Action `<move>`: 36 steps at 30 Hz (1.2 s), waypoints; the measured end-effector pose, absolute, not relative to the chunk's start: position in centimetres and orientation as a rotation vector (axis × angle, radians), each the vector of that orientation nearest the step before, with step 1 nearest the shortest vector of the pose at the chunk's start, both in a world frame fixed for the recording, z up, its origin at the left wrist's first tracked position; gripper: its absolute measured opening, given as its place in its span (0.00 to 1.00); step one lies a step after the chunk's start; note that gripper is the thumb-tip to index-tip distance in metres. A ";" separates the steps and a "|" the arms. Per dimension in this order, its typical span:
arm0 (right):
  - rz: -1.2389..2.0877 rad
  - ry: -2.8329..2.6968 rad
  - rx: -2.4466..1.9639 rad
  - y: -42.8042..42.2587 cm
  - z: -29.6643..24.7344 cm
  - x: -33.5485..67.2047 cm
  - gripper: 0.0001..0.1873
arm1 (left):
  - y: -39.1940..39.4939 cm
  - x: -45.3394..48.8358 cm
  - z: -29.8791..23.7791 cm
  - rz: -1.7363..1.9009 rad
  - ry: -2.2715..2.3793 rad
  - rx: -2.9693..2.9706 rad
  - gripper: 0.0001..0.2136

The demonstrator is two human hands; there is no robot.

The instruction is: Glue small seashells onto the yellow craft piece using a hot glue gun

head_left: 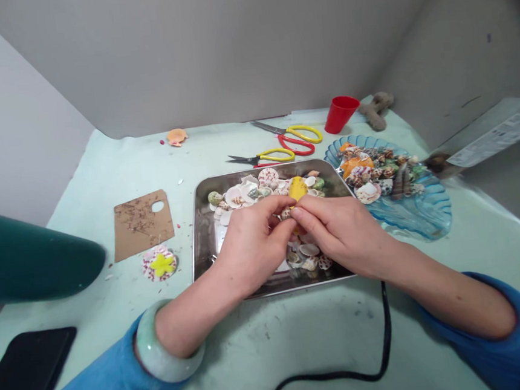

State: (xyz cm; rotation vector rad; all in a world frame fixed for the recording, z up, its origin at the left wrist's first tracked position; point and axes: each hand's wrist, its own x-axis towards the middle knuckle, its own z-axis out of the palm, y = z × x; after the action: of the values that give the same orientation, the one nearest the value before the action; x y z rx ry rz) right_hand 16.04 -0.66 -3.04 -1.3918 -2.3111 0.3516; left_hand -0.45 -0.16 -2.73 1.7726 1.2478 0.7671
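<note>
My left hand (257, 241) and my right hand (347, 227) meet over a metal tray (204, 236). Their fingertips are closed around a small speckled shell (286, 214), mostly hidden by the fingers. Just beyond the fingertips is a yellow piece (298, 188); I cannot tell whether it is touched or lies in the tray. White scallop shells (239, 195), green snail shells (215, 198) and a spotted fan shell (268, 177) fill the tray's far side. More shells (309, 250) lie below my right hand.
Right of the tray, a blue shell-shaped dish (421, 217) holds shells. Behind stand scissors (277, 155) and a red cup (341, 115). Leftward lie a stained cardboard piece (143, 225), a shell with a yellow flower (161, 264) and a dark green cylinder (33, 254). A black cable (386, 342) runs in front.
</note>
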 end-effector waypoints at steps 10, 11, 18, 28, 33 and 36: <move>0.331 -2.313 -1.389 -0.6 -3.0 16.0 0.16 | -0.1 -0.4 -2.9 0.728 1.258 1.753 0.14; 0.332 -2.309 -1.394 -0.6 -3.0 16.0 0.16 | -0.1 -0.4 -2.9 0.722 1.260 1.758 0.14; 0.341 -2.283 -1.413 -0.5 -3.1 16.0 0.15 | -0.2 -0.4 -2.8 0.713 1.268 1.779 0.13; 0.347 -2.277 -1.422 -0.5 -3.2 16.0 0.16 | -0.2 -0.3 -3.2 0.817 1.229 1.644 0.09; 0.357 -2.269 -1.413 -0.6 -3.2 16.0 0.16 | -0.2 -0.3 -3.0 0.866 1.207 1.584 0.08; 0.358 -2.263 -1.410 -0.5 -3.2 15.9 0.15 | -0.1 -0.3 -3.0 0.878 1.217 1.587 0.07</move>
State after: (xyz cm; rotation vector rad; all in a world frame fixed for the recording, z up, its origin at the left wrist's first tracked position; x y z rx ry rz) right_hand 15.93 -0.52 -3.20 -1.4096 -2.2632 0.3582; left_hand -0.29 -0.13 -2.97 1.5874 1.2167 0.8778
